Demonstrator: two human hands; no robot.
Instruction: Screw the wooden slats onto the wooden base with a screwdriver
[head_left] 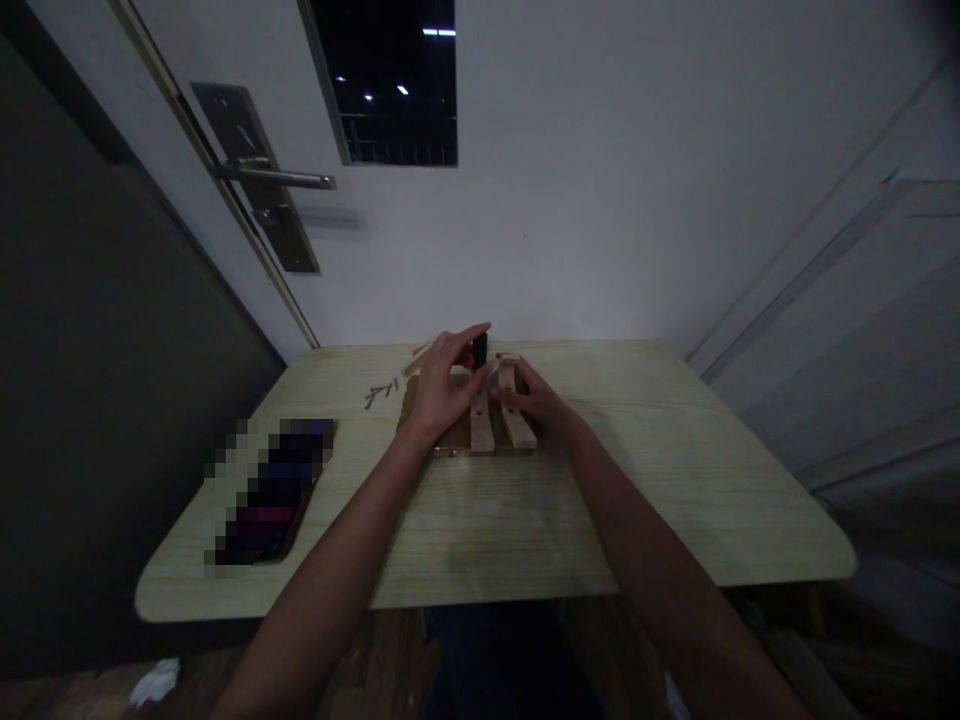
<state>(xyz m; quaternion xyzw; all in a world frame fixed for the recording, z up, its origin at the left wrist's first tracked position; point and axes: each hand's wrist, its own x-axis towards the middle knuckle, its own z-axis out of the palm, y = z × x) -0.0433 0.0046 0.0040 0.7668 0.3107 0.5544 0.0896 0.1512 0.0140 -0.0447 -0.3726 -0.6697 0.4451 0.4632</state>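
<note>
from the head camera: a pale wooden table against a white wall; at its middle, two wooden strips lie side by side on a brown board; the right hand grasps the right strip between thumb and fingers; the left hand curves around a black piece above the left strip, though i cannot tell whether it grips; loose screws lie to the left.
</note>
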